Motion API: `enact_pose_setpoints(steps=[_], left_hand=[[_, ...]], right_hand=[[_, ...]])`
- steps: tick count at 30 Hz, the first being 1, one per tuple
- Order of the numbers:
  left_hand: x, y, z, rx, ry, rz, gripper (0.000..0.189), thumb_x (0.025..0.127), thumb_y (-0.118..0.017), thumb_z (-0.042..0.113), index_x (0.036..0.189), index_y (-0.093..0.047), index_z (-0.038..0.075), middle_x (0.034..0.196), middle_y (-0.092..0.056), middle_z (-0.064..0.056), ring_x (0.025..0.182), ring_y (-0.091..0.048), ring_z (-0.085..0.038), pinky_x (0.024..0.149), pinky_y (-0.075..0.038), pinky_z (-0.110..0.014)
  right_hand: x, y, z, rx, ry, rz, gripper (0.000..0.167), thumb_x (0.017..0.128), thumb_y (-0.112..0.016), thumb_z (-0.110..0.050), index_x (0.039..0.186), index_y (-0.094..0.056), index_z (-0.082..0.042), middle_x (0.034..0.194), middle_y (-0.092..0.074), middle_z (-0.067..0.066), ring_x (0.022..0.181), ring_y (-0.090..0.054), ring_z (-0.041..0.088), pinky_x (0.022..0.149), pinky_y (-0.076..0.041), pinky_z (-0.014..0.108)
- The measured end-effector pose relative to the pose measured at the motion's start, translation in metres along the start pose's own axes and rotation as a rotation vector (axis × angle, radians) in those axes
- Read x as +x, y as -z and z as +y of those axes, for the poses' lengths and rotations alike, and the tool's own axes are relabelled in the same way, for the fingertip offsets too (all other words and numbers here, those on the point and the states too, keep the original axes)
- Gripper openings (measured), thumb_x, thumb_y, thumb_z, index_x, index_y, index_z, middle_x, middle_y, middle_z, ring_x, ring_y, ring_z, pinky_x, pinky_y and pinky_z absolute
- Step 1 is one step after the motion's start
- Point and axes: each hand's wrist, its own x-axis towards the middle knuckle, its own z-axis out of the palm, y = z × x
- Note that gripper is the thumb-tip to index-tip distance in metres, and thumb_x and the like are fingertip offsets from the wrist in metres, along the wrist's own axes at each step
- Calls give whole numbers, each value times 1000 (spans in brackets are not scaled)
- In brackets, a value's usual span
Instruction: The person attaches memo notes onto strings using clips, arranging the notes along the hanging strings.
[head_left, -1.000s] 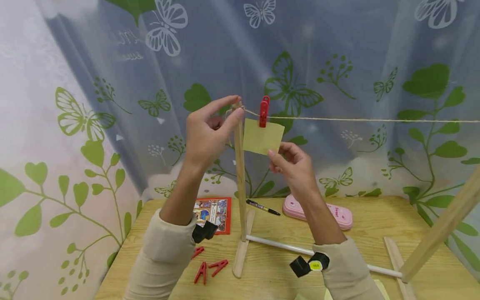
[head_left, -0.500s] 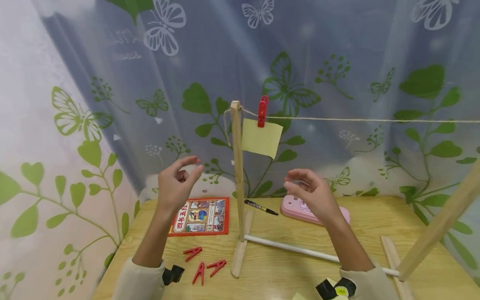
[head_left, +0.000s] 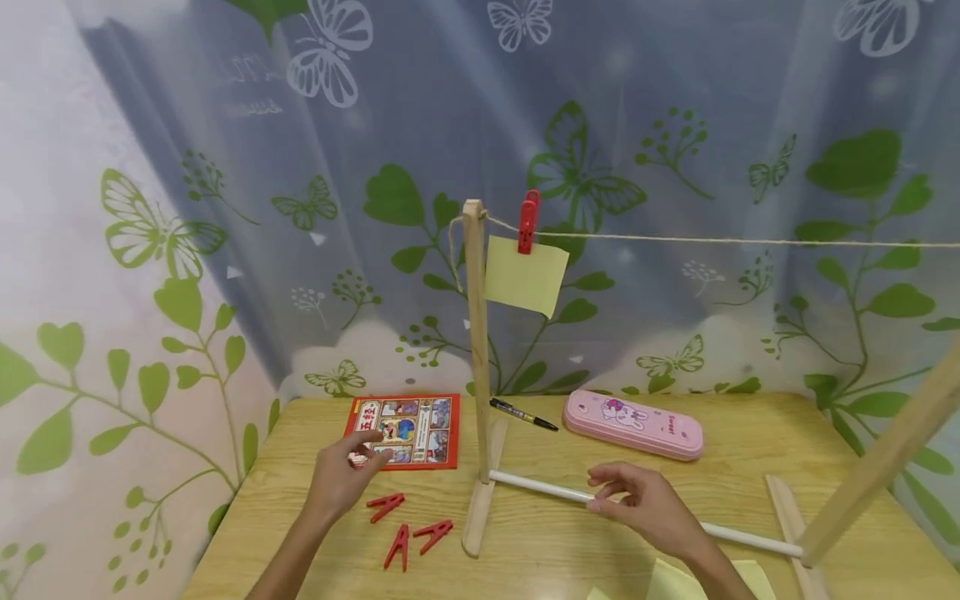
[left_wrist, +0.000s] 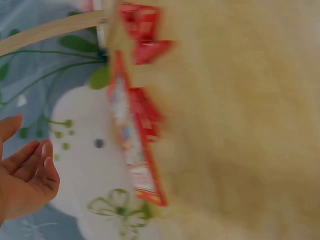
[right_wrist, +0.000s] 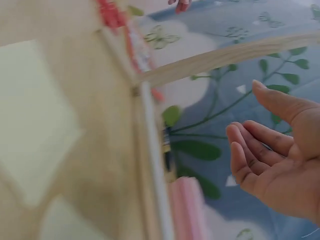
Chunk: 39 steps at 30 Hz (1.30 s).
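Note:
My left hand (head_left: 341,475) hovers over the lower left of a red picture book (head_left: 420,433), its fingers loosely bent and holding nothing. Just to its right, several red clothespins (head_left: 400,546) lie on the table. My right hand (head_left: 645,504) is relaxed above the white rod (head_left: 543,485), with nothing between thumb and fingers in the right wrist view. Below it are yellow paper squares (right_wrist: 32,115). A red clothespin (head_left: 528,223) grips another yellow paper square (head_left: 527,275) on a string (head_left: 675,240), close beside the left wooden post (head_left: 477,333).
The string runs from the left post toward the right, above a slanting right post (head_left: 885,454). Both posts stand on wooden feet joined by the rod. At the back of the table (head_left: 570,550) lie a black pen (head_left: 523,414) and a pink pencil case (head_left: 633,425).
Both hands have left the post top and the hanging paper, and come down toward the table. The clipped paper stays hanging on the string.

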Motion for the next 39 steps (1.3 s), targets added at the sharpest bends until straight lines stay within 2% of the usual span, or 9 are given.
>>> enact_pose_setpoints(steps=[7, 11, 15, 21, 27, 29, 33, 35, 39], left_hand=[[-10, -6, -31, 76, 48, -103, 34, 81, -75, 22, 110, -68, 6, 105, -69, -14, 93, -62, -26, 62, -48, -26], [-12, -9, -45, 135, 78, -165, 39, 79, -77, 24, 112, -68, 5, 107, -69, -13, 97, -62, -28, 73, -50, -36], [-16, -10, -54, 175, 103, -230, 45, 76, -80, 28, 111, -68, 2, 110, -68, -13, 98, -62, -29, 75, -52, -41], [-20, -11, -60, 209, 90, -287, 48, 69, -84, 24, 107, -67, 2, 102, -67, -10, 91, -62, -24, 76, -52, -40], [-23, -15, -62, 242, 87, -310, 36, 66, -86, 14, 96, -69, 3, 90, -64, -5, 82, -59, -18, 74, -50, -34], [-24, -15, -63, 243, 79, -315, 32, 66, -85, 12, 91, -68, 3, 85, -61, -4, 78, -55, -17, 70, -47, -31], [-26, -15, -68, 211, 45, -319, 28, 67, -84, 11, 87, -67, 2, 79, -56, -4, 72, -49, -15, 63, -42, -27], [-26, -16, -72, 203, -10, -318, 25, 70, -82, 11, 86, -66, 1, 76, -54, -4, 69, -47, -13, 60, -40, -26], [-25, -16, -75, 186, -25, -313, 22, 71, -80, 9, 86, -65, 1, 74, -53, -4, 67, -45, -13, 58, -38, -25]], right_hand=[[-19, -14, 32, 9, -68, -142, 44, 87, -68, -22, 118, -59, 8, 110, -64, 26, 87, -61, 1, 68, -50, 22], [-26, -23, 47, 104, -107, -243, 44, 86, -69, -17, 117, -58, 12, 110, -63, 29, 89, -63, 7, 72, -53, 24], [-30, -31, 59, 129, -106, -310, 43, 84, -72, -13, 114, -59, 13, 108, -64, 29, 89, -63, 6, 74, -53, 24], [-31, -37, 73, 61, 99, -318, 35, 77, -75, -7, 103, -63, 13, 90, -64, 20, 79, -52, -5, 65, -50, 20], [-28, -44, 79, -224, 316, -209, 16, 70, -72, 6, 85, -69, -1, 71, -59, 6, 66, -48, -6, 55, -45, 17], [-28, -46, 78, -232, 291, -213, 17, 71, -68, 10, 82, -69, -2, 69, -58, 5, 63, -47, -6, 54, -43, 16], [-28, -46, 73, -158, 127, -258, 16, 69, -65, 10, 78, -69, -2, 69, -55, 1, 61, -45, -5, 54, -43, 17], [-29, -46, 71, -125, 67, -274, 15, 67, -65, 9, 77, -69, -2, 70, -54, -1, 62, -44, -6, 55, -42, 17], [-28, -45, 70, -168, 126, -289, 7, 76, -71, -3, 82, -68, -3, 70, -52, -3, 63, -40, -9, 55, -41, 16]])
